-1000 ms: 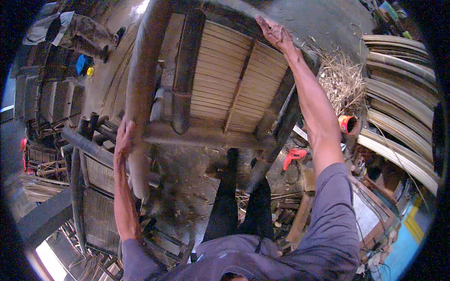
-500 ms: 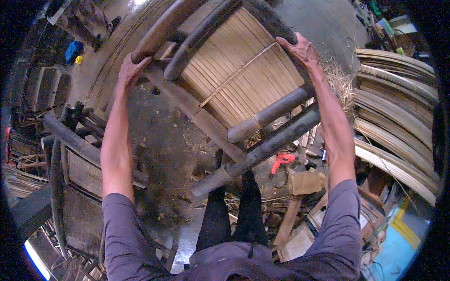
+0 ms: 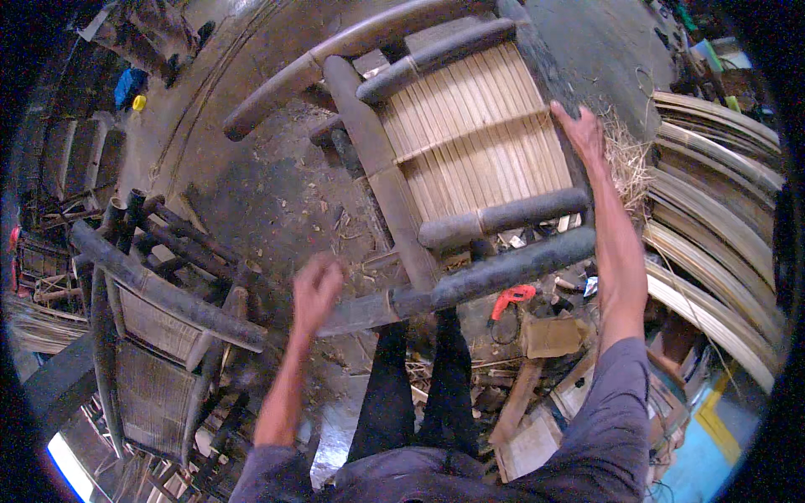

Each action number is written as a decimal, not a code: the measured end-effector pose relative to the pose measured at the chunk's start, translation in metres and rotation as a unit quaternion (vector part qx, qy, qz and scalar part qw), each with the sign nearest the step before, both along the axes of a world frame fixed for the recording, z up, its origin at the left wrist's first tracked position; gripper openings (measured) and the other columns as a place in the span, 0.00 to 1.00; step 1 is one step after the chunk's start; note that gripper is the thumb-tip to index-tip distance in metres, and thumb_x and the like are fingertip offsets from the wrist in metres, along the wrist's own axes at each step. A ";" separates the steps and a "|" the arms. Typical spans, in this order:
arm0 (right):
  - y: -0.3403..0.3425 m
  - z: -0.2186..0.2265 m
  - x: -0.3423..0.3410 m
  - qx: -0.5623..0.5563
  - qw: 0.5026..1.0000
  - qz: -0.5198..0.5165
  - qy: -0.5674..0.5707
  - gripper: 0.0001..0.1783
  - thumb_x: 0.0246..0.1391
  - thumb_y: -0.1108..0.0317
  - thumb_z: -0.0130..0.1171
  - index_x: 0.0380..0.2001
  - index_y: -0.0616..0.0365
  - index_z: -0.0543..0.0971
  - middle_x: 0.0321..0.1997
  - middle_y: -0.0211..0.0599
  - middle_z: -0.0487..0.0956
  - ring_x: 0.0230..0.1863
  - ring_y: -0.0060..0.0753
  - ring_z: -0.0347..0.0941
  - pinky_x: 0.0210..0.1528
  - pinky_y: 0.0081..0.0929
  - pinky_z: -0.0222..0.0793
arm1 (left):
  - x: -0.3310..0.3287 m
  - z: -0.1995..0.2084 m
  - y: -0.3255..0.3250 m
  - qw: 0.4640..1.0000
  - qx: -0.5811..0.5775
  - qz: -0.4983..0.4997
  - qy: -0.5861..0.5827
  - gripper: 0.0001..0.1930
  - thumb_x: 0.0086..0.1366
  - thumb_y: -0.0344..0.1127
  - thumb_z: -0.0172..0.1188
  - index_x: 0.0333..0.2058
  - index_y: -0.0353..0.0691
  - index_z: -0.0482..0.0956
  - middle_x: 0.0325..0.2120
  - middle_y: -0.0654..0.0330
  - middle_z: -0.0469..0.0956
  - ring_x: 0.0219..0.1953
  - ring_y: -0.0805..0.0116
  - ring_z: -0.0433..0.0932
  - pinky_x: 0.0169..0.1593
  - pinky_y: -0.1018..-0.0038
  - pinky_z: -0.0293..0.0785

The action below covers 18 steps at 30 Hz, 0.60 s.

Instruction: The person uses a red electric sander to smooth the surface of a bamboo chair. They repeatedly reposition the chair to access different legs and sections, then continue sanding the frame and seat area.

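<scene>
A bamboo chair with dark poles and pale slats is tilted in front of me. My right hand grips the dark pole along its right side, thumb lying on top. My left hand is off the far armrest pole, which juts out to the upper left. It hovers just above the left end of the near pole. Motion smears its fingers, so I cannot make out their shape or whether they touch the pole.
A second dark bamboo chair stands at the left. Bundles of bent bamboo strips are stacked at the right. A red power drill lies near my feet, beside wood scraps. Another person's legs show at the upper left.
My left hand has let go of the far pole and come down toward the near pole's end. The chair has turned and tilted; my right hand keeps its grip, slightly lower.
</scene>
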State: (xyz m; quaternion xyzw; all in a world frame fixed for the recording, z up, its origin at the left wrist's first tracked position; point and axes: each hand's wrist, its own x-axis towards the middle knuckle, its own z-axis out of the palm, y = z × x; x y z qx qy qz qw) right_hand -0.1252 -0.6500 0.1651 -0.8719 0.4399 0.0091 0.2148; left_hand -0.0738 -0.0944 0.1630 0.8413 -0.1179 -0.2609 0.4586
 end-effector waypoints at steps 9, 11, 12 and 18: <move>-0.046 -0.076 -0.053 0.074 0.995 -0.039 0.045 0.57 0.42 0.20 0.46 0.61 0.59 0.66 0.57 0.62 0.70 0.61 0.60 0.64 0.62 0.49 0.59 | -0.247 -0.073 -0.015 0.739 -0.258 0.363 0.505 0.32 0.68 0.50 0.48 0.63 0.39 0.52 0.55 0.49 0.68 0.57 0.53 0.68 0.61 0.58 0.63; -0.063 -0.102 -0.070 0.017 0.997 -0.060 0.043 0.57 0.42 0.20 0.46 0.62 0.59 0.65 0.59 0.62 0.69 0.62 0.60 0.63 0.62 0.49 0.57 | -0.226 -0.107 -0.051 0.645 -0.373 0.442 0.500 0.32 0.66 0.44 0.52 0.64 0.41 0.50 0.57 0.51 0.64 0.57 0.55 0.67 0.62 0.57 0.61; -0.070 -0.117 -0.081 -0.012 0.997 -0.070 0.043 0.57 0.42 0.20 0.46 0.62 0.59 0.65 0.59 0.62 0.68 0.62 0.61 0.63 0.63 0.49 0.57 | -0.217 -0.119 -0.067 0.590 -0.425 0.478 0.493 0.33 0.65 0.42 0.54 0.65 0.42 0.50 0.59 0.51 0.62 0.57 0.55 0.67 0.63 0.57 0.59; -0.054 -0.148 -0.102 -0.009 0.991 -0.123 0.055 0.58 0.44 0.22 0.47 0.58 0.67 0.66 0.56 0.62 0.71 0.60 0.59 0.66 0.61 0.42 0.60 | -0.195 -0.125 -0.083 0.669 -0.341 0.516 0.412 0.48 0.50 0.15 0.57 0.67 0.49 0.44 0.56 0.53 0.63 0.54 0.59 0.69 0.61 0.61 0.62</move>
